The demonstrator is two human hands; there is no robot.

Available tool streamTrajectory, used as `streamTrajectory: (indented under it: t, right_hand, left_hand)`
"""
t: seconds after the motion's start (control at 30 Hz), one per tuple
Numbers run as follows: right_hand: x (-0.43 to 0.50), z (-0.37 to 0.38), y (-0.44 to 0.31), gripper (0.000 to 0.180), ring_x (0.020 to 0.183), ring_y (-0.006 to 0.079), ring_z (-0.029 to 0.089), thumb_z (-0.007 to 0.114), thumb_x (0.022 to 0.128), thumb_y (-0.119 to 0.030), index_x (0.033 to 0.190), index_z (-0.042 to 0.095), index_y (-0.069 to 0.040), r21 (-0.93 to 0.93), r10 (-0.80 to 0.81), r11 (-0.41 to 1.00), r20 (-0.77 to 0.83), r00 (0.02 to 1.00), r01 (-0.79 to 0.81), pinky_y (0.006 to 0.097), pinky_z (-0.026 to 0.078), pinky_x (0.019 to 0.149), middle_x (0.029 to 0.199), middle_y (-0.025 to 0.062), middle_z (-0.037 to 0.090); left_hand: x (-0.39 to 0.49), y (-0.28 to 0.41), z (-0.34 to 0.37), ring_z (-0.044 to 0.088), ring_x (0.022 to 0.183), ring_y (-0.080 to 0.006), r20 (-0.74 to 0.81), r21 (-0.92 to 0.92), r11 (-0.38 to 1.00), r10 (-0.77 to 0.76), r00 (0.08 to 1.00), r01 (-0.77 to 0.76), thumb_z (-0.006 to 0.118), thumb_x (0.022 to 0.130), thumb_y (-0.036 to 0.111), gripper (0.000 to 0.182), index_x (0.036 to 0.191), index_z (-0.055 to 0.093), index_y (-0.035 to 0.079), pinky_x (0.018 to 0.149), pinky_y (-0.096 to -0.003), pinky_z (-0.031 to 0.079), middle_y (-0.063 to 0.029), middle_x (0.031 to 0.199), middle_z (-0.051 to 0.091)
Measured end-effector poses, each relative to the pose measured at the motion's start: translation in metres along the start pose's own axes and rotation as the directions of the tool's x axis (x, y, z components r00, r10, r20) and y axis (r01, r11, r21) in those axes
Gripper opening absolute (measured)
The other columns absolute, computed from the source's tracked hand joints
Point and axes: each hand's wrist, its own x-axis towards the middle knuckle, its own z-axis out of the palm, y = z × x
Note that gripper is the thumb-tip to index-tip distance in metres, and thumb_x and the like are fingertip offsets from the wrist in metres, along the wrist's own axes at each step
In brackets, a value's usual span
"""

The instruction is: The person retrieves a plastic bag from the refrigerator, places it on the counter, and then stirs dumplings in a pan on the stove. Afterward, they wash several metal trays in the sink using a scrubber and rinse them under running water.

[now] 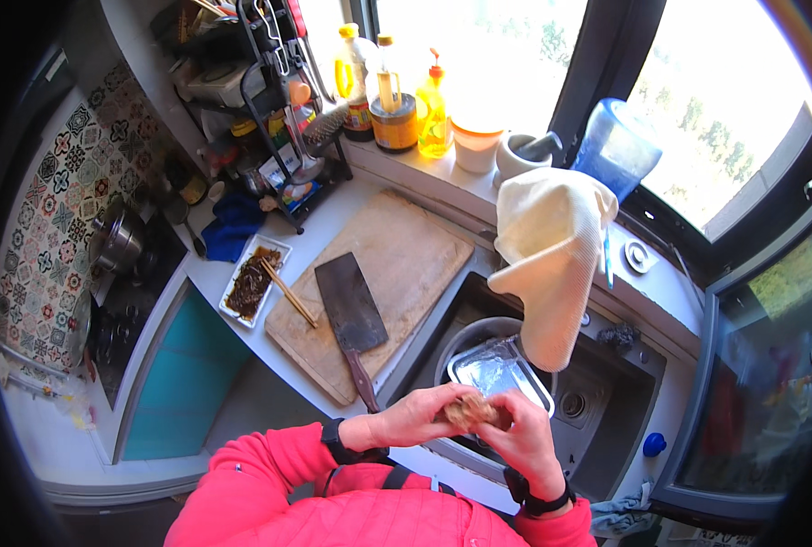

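Between my two hands is a knobbly light-brown lump [469,411], which looks like ginger root but is blurred. My left hand [423,412] grips it from the left, and my right hand [521,427] has its fingers on the right end. Both are above the near edge of the dark sink [614,437]. Just beyond them a metal tray [495,369] rests on a round basin [455,340] in the sink. To the left, a cleaver [353,301] lies on the wooden cutting board [406,239], its handle pointing toward me.
A white dish [225,304] of dark shredded food stands left of the board, with chopsticks [290,295] across its edge. A pale cloth [549,239] hangs over the sink. Bottles [433,113] and a mortar [521,157] line the windowsill. An open window pane [748,369] juts in at right.
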Motion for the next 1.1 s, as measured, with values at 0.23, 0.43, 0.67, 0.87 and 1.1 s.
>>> streamTrajectory:
  t: [0.23, 0.43, 0.67, 0.87, 1.1]
  right_hand:
    - [0.161, 0.035, -0.073, 0.044, 0.103, 0.0312, 0.059, 0.072, 0.081, -0.015, 0.121, 0.057, -0.005, -0.37, -0.49, 0.85, -0.29, 0.822, 0.375, 0.0372, 0.049, 0.087, 0.114, 0.0142, 0.061]
    - [0.381, 0.008, -0.099, 0.034, 0.098, 0.0165, 0.061, 0.054, 0.098, -0.025, 0.125, 0.056, -0.006, 0.426, 0.087, 0.903, -0.322, 0.943, 0.062, 0.0297, 0.05, 0.082, 0.114, 0.0094, 0.064]
    - [0.423, 0.045, -0.09, 0.063, 0.1, 0.0285, 0.065, 0.063, 0.092, -0.037, 0.142, 0.033, -0.013, 0.795, 0.031, 0.585, 0.176, 0.984, -0.16, 0.0402, 0.055, 0.086, 0.115, 0.014, 0.062]
    - [0.451, 0.036, -0.049, 0.062, 0.096, 0.0231, 0.065, 0.072, 0.085, -0.009, 0.136, 0.038, -0.008, 0.936, 0.359, 0.348, -0.188, 0.914, 0.055, 0.0309, 0.059, 0.077, 0.115, 0.0162, 0.059]
    - [0.505, 0.032, -0.03, 0.053, 0.086, 0.0163, 0.066, 0.069, 0.087, -0.012, 0.133, 0.043, -0.01, 0.808, 0.458, 0.584, -0.408, 0.789, 0.079, 0.0251, 0.053, 0.07, 0.109, 0.0081, 0.064]
  left_hand:
    - [-0.014, -0.006, -0.144, 0.062, 0.101, -0.015, -0.502, -0.479, 0.877, -0.314, 0.806, 0.043, 0.064, 0.09, 0.007, 0.046, 0.13, 0.042, 0.005, 0.078, -0.0294, 0.056, -0.0063, 0.114, 0.061]
    - [-0.028, 0.035, -0.284, 0.061, 0.107, -0.0163, -0.444, -0.444, 0.896, -0.238, 0.864, 0.018, 0.063, 0.089, 0.003, 0.048, 0.132, 0.042, 0.004, 0.091, -0.0319, 0.051, -0.0068, 0.118, 0.061]
    - [0.161, 0.064, -0.391, 0.063, 0.094, -0.0131, -0.44, 0.205, 0.977, 0.044, 0.897, 0.053, 0.077, 0.078, 0.016, 0.041, 0.11, 0.057, 0.0, 0.082, -0.0281, 0.05, -0.0089, 0.101, 0.067]
    - [0.239, 0.067, -0.393, 0.056, 0.111, -0.0364, -0.105, 0.705, 0.705, 0.216, 0.971, -0.08, 0.071, 0.079, 0.033, 0.054, 0.116, 0.057, -0.004, 0.097, -0.0406, 0.043, -0.0248, 0.113, 0.061]
    - [0.316, 0.079, -0.438, 0.046, 0.127, -0.026, 0.083, 0.996, -0.06, 0.328, 0.941, -0.067, 0.054, 0.084, 0.01, 0.049, 0.133, 0.048, 0.005, 0.104, -0.0403, 0.037, -0.0138, 0.135, 0.05]
